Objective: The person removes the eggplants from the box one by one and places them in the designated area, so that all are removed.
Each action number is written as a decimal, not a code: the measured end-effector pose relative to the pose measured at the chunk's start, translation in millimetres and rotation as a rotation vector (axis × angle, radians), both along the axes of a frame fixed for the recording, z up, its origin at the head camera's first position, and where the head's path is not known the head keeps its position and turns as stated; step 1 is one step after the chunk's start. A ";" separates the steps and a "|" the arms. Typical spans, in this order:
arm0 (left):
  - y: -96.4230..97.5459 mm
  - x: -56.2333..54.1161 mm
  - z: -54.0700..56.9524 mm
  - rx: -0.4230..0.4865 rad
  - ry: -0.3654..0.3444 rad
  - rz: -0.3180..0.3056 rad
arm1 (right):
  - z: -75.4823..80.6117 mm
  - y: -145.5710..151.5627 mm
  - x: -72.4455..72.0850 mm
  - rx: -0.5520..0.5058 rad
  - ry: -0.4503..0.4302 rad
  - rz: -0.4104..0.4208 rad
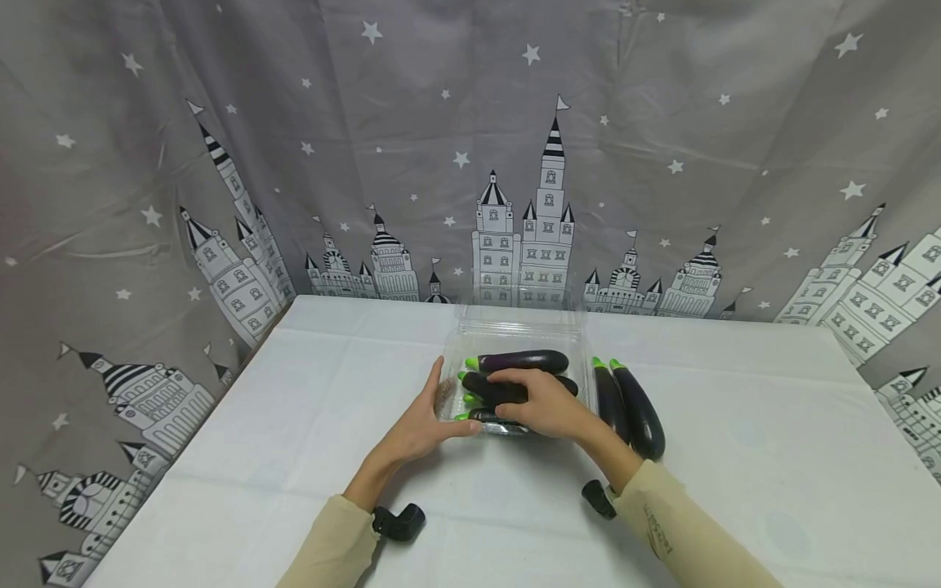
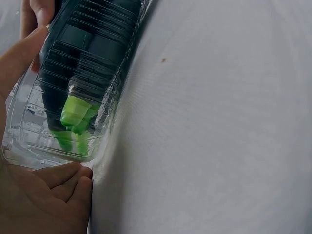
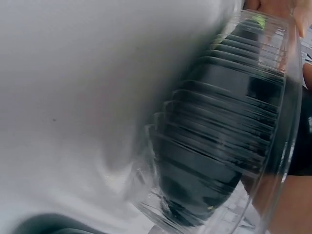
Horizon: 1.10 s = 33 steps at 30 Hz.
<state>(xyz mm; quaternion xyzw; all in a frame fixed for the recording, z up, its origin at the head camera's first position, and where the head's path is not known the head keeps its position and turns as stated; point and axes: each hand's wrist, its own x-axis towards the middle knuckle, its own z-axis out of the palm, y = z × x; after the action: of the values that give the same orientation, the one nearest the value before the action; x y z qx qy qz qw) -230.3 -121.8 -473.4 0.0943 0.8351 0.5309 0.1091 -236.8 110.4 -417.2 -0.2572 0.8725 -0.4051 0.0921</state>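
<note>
A clear plastic clamshell box (image 1: pixel 507 428) holds several dark purple eggplants with green stem ends, its lid (image 1: pixel 518 318) folded back. My left hand (image 1: pixel 417 426) holds the box's near left corner, thumb along the front rim and fingers at the left side; the left wrist view shows those fingers (image 2: pixel 68 183) low against the end wall. Over the box, my right hand (image 1: pixel 550 404) grips an eggplant (image 1: pixel 481 389) between thumb and fingers, covering its middle. Behind it lies another eggplant (image 1: pixel 525 361); one more (image 1: pixel 481 416) sits near the front wall.
Two loose eggplants lie side by side right of the box, a slimmer one (image 1: pixel 608 400) and a fuller one (image 1: pixel 639 412), close to my right forearm. A white cloth (image 1: pixel 750 457) covers the table. Behind it hangs a grey curtain (image 1: pixel 662 122) printed with castles and stars.
</note>
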 end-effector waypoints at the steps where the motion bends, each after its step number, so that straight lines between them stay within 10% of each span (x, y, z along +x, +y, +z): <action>1: 0.1 0.1 0.1 0.000 -0.001 0.001 | -0.3 0.3 0.4 0.001 -0.003 0.001; 33: -3.4 -1.0 -1.7 0.007 0.007 -0.013 | -0.9 7.9 2.7 -0.109 -0.030 -0.063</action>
<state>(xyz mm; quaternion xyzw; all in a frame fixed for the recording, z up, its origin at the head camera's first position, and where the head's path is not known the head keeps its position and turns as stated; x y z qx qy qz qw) -231.4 -125.1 -475.1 0.1021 0.8329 0.5329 0.1092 -234.1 118.3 -418.0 -0.2284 0.8553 -0.4584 0.0782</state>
